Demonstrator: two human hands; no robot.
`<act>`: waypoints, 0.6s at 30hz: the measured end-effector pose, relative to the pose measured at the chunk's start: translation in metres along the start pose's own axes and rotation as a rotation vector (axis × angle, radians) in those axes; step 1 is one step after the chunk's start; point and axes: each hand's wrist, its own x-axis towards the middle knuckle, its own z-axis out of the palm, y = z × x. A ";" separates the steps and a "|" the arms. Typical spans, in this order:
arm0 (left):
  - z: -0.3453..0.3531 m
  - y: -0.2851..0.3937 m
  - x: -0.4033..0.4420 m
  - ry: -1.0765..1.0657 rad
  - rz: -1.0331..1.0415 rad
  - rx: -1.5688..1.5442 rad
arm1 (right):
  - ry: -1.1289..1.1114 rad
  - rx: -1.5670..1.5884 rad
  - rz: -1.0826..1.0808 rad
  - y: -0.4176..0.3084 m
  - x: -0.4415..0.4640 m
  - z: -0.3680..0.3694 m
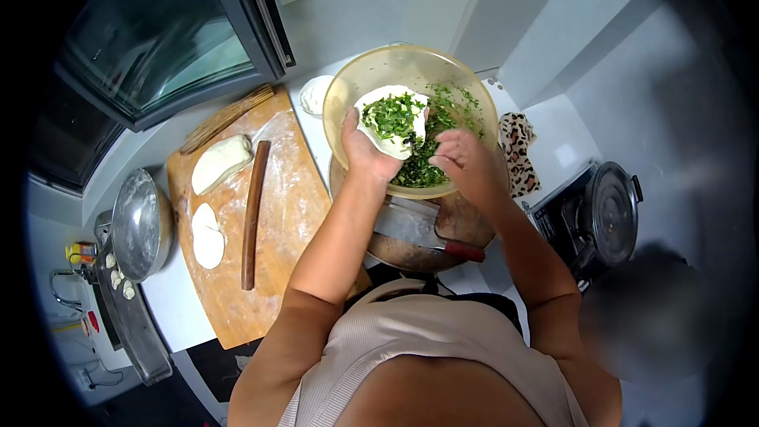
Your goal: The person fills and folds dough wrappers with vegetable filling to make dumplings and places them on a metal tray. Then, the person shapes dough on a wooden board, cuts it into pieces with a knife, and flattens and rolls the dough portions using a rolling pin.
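Observation:
My left hand holds a thin round dough wrapper from below, its fingers under the dough. A heap of chopped greens lies on the wrapper. Both are over a large translucent yellowish bowl, which has more chopped greens inside, mostly along its right side and bottom. Just right of the wrapper, my right hand hovers above those greens. Its fingers are bent, with the thumb apart from them, and no held thing shows.
On the left, a floured wooden board bears a rolling pin, a dough block, flat dough rounds and a straw brush. A red-handled cleaver lies below the yellowish bowl. A metal bowl and a lidded pot flank the area.

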 end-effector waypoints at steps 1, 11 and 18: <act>0.004 -0.001 -0.002 0.001 0.008 -0.016 | 0.013 0.251 0.004 -0.002 0.002 0.006; 0.000 -0.017 -0.003 0.107 0.039 0.092 | 0.221 0.275 -0.195 -0.037 0.016 0.022; 0.003 -0.013 -0.009 0.032 0.029 0.028 | 0.296 0.056 -0.389 -0.025 0.005 -0.005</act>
